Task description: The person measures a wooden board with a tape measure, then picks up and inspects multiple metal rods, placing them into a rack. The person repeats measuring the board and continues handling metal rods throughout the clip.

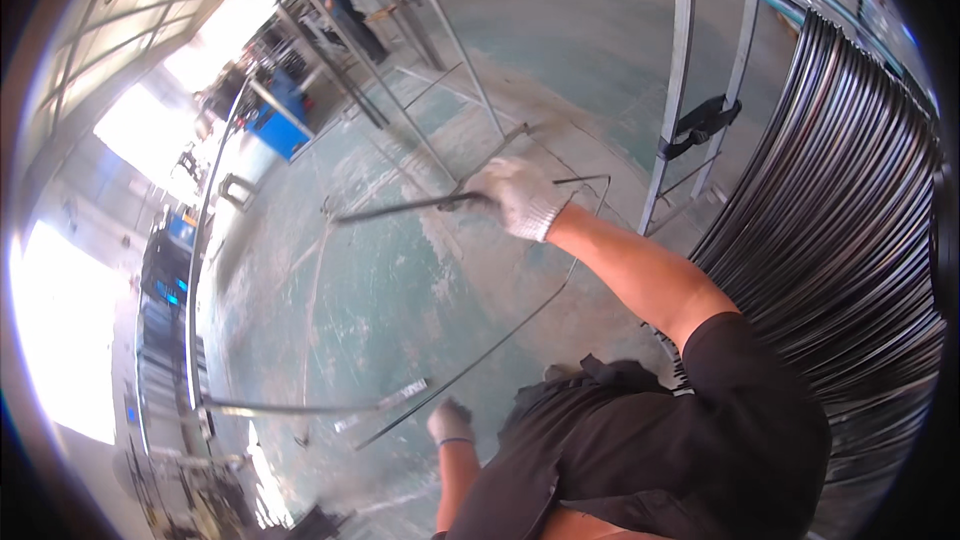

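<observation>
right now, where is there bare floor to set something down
Green floor looks bare between the dark bar in the right hand and the long thin rod. Another free patch is the far floor between the upright metal posts and the rack leg. The right side is crowded with dark curved rods.

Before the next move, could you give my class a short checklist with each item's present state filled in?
1. Both hands gloved: ok; the right hand and left hand wear whitish gloves.
2. Dark bar in the right hand: ok, though the fingers are blurred.
3. Left hand supporting that bar: not ok; it is low and apart from it.
4. Bar separate from the thin bent rod: cannot tell; the hand hides any join.
5. Right forearm covered: not ok; it is bare.
6. Other person clear of the bar: ok; they are far back.
</observation>
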`<state>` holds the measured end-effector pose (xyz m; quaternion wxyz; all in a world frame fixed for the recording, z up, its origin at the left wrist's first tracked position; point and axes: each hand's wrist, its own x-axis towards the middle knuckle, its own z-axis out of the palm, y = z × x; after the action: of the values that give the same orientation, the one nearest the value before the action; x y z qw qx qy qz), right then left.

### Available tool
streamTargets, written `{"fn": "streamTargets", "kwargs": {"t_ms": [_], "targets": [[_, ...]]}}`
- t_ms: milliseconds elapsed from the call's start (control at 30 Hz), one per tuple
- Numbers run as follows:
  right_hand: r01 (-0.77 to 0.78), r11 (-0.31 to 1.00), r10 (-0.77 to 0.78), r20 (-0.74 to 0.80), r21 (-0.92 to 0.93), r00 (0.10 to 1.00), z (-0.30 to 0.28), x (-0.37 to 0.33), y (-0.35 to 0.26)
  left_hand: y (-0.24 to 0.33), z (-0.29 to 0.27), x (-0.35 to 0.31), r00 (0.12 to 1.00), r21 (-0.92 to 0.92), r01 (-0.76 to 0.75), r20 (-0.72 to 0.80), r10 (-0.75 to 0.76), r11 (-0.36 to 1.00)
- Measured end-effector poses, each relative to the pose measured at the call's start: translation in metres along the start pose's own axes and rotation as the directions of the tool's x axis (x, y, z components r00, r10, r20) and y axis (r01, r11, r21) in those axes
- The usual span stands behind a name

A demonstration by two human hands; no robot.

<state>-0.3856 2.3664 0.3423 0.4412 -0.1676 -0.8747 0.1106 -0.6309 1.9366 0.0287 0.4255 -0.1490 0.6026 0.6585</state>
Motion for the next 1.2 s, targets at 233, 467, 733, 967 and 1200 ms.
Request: {"fn": "streamTargets", "kwargs": {"t_ms": [233,467,733,967,1200], "targets": [[0.226,0.972,-0.219,0.101,-0.064,0.971,0.045,0.091,0.014,0.11,0.337,-0.032,0.758,0.274,-0.503,0.595,0.266,0.82],[0.354,0.933,-0.357,0.248,0.057,0.901,0.114,0.166,0.069,0.154,0.57,0.02,0.455,0.198,-0.711,0.861,0.226,0.675],[0.208,0.895,-0.298,0.183,0.395,0.937,0.102,0.244,0.257,0.187,0.708,0.132,0.624,-0.327,-0.128,0.707,0.332,0.936],[-0.383,0.899,0.423,0.195,-0.213,0.885,0.082,0.199,0.546,0.267,0.838,0.157,0.448,-0.026,-0.612,0.813,0.373,0.791],[-0.393,0.839,0.414,-0.027,-0.376,0.91,0.054,0.217,0.819,0.274,0.96,0.216,0.597,-0.277,-0.213,0.723,0.35,0.937]]}}
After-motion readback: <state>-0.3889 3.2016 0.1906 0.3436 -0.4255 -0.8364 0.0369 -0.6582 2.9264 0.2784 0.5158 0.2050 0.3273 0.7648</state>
